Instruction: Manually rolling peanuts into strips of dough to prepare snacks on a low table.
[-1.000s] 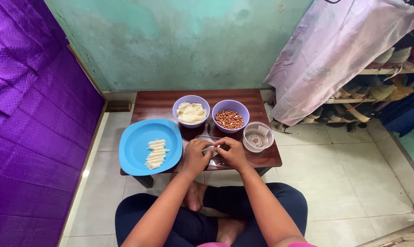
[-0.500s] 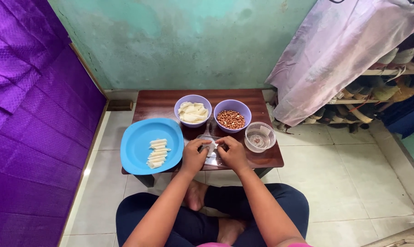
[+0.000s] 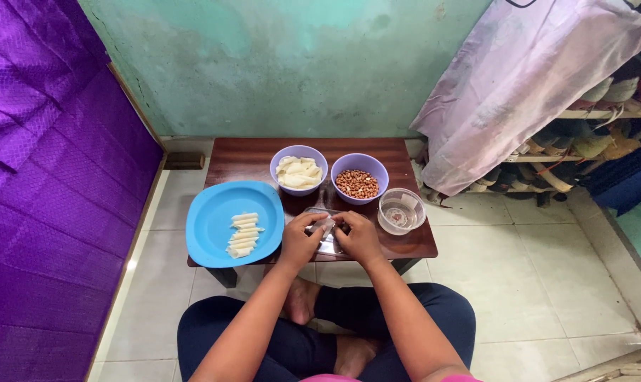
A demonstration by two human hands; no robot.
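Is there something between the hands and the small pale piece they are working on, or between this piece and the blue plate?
Nothing visible. Both the left hand and right hand already touch the pale piece. The table strip between it and the blue plate holds no object.

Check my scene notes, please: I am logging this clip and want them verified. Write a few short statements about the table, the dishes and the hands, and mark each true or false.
1. The blue plate holds a row of pale folded pieces. True.
2. The bowl of brown nuts stands left of the bowl of pale pieces. False: it stands to its right.
3. The left hand and the right hand meet over the low wooden table, working a small pale piece between the fingertips. True.
4. The clear plastic cup sits on the blue plate. False: it stands on the table, right of the hands.
5. The right hand rests on the floor. False: it is over the table.
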